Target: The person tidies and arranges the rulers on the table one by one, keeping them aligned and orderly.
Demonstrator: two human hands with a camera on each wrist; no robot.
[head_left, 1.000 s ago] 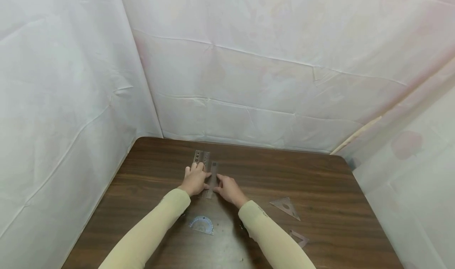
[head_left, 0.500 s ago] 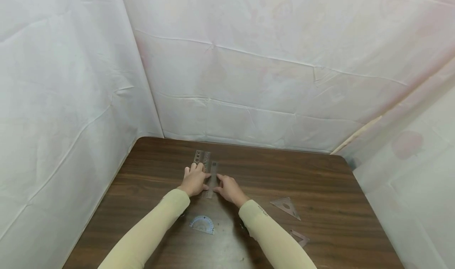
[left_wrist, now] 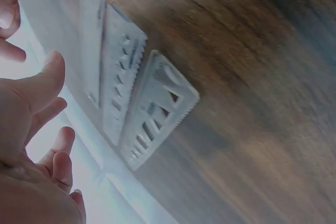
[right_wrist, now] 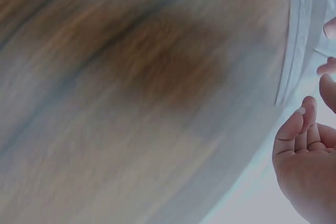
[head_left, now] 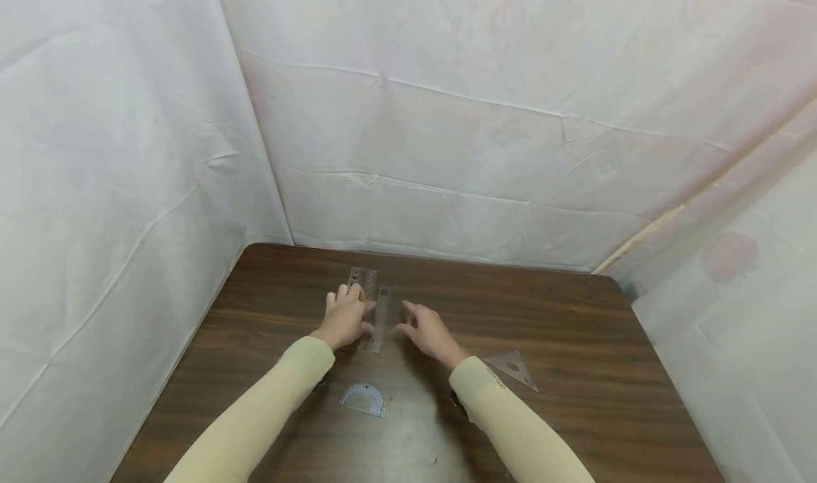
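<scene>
On the dark wooden table (head_left: 510, 306), my left hand (head_left: 345, 318) and right hand (head_left: 429, 332) hover relaxed, holding nothing — flanking the clear plastic rulers (head_left: 380, 318), lined up side by side

Soft even light, blurred wrist views

No text, label, brand or number can be read anywhere; the rulers (head_left: 375, 311) at 12 o'clock of the hands show only faint scale marks and cut-out stencil shapes (left_wrist: 152, 121), too blurred to make out as figures; the protractor (head_left: 362, 399) at 6 o'clock of the left hand (head_left: 345, 317) carries a printed scale too small to read; the set square (head_left: 513, 368) at 4 o'clock of the right hand (head_left: 429, 332) shows no legible marking.
</scene>
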